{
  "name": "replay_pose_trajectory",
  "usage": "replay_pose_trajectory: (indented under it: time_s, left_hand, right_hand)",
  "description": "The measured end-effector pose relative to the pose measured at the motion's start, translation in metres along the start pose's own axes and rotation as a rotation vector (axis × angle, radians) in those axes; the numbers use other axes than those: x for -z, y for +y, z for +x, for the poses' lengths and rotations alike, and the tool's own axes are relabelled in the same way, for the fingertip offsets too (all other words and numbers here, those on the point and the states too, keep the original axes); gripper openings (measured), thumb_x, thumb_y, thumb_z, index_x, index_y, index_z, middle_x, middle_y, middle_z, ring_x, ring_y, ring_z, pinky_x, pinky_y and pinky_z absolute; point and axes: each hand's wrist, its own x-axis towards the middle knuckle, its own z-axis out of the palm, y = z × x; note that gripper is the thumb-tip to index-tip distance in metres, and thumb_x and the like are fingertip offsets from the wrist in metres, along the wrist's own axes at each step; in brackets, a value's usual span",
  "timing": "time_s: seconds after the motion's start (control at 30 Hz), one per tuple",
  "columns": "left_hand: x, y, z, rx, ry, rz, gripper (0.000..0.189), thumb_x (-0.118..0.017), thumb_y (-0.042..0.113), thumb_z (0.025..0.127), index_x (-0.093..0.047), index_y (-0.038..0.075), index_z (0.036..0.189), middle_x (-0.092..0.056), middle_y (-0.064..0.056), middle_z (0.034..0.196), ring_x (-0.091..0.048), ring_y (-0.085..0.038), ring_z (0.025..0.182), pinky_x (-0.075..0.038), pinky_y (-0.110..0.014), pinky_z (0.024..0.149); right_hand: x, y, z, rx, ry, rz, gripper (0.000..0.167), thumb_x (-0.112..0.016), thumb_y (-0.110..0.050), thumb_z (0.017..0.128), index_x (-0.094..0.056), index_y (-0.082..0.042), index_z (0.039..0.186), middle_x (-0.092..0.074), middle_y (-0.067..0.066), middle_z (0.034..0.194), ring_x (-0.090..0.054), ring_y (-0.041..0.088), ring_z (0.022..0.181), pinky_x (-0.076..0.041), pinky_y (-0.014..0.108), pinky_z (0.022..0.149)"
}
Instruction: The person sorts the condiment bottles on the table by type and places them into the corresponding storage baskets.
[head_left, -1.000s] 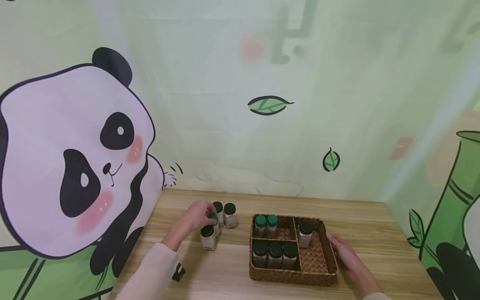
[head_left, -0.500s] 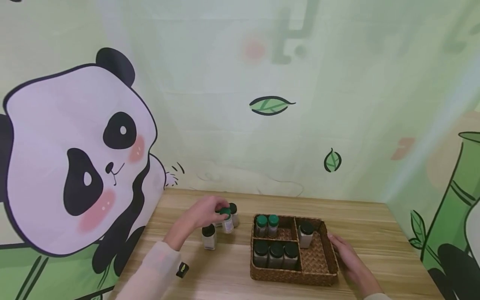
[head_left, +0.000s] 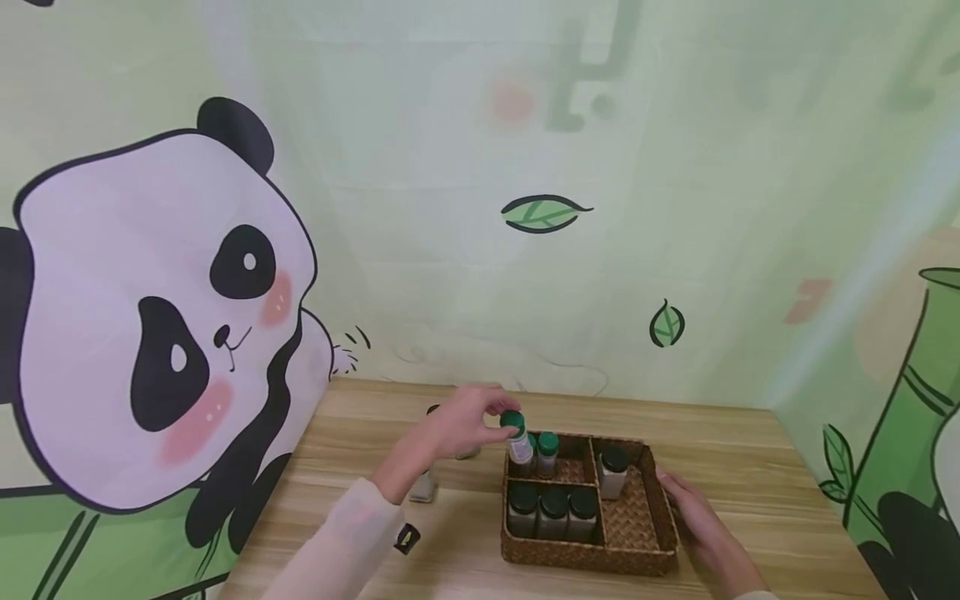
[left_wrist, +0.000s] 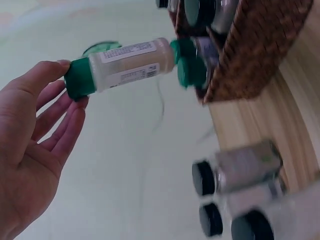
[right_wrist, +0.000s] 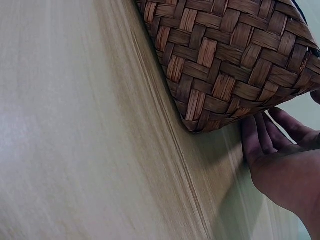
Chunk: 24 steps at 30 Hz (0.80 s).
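My left hand (head_left: pixel 467 421) pinches a spice jar (left_wrist: pixel 131 62) by its green cap, thumb on one side and fingertips on the other. This jar is held above the back left compartment of a woven basket (head_left: pixel 585 557). Two green-capped jars (head_left: pixel 548 454) stand in that compartment, one partly hidden behind the held jar. In front of them, several black-capped jars (head_left: pixel 552 510) fill the front left compartment. The right compartment holds one larger black-capped jar (head_left: pixel 612 472). My right hand (head_left: pixel 697 518) rests against the basket's right side, its fingers (right_wrist: pixel 251 137) extended along the weave.
Left of the basket, black-capped jars (left_wrist: pixel 245 167) stand on the wooden table (head_left: pixel 465 533), mostly hidden by my left arm in the head view. A small dark tag (head_left: pixel 407 538) shows beside the left sleeve. A printed backdrop (head_left: pixel 420 250) rises behind the table.
My left hand has lifted the green-capped spice jar from among the black-capped ones and carried it right, over the basket. The right hand stays at the basket's side.
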Motion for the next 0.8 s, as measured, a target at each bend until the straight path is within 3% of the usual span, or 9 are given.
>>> replay_pose_trajectory:
  time_s: [0.17,0.33,0.63,0.8]
  left_hand:
    - [-0.021,0.010,0.021,-0.067,0.011,0.007,0.033,-0.079,0.028,0.099,-0.075,0.010,0.126,-0.071,0.003,0.115,-0.069,-0.014,0.105,-0.057,-0.025,0.092]
    - [-0.042,0.019,0.039,-0.077,0.001,0.007,0.033,-0.078,0.029,0.099,-0.074,0.012,0.128,-0.073,0.003,0.117,-0.068,-0.008,0.105,-0.057,-0.025,0.092]
    - [-0.084,0.013,0.069,-0.038,0.030,0.019,0.031,-0.078,0.030,0.100,-0.076,0.013,0.126,-0.073,0.003,0.117,-0.068,-0.011,0.105,-0.055,-0.023,0.089]
    - [-0.107,0.005,0.079,-0.038,0.060,0.124,0.028,-0.079,0.029,0.099,-0.076,0.013,0.122,-0.073,0.002,0.113,-0.069,-0.011,0.103,-0.056,-0.022,0.087]
  right_hand:
    - [0.001,0.001,0.000,0.010,0.008,-0.001,0.086,-0.046,-0.057,0.111,-0.025,0.007,0.164,-0.028,0.032,0.167,-0.024,0.049,0.155,-0.020,0.062,0.125]
    - [0.001,0.001,0.001,0.008,0.012,-0.023,0.086,-0.045,-0.057,0.111,-0.025,0.008,0.163,-0.028,0.034,0.166,-0.023,0.050,0.155,-0.019,0.063,0.125]
    - [0.001,0.001,-0.001,0.015,0.003,-0.012,0.082,-0.043,-0.053,0.112,-0.024,0.009,0.163,-0.026,0.034,0.167,-0.019,0.051,0.156,-0.016,0.063,0.126]
    - [0.001,0.003,0.000,0.016,0.009,-0.009,0.084,-0.045,-0.057,0.111,-0.026,0.007,0.163,-0.029,0.033,0.166,-0.025,0.049,0.155,-0.022,0.062,0.125]
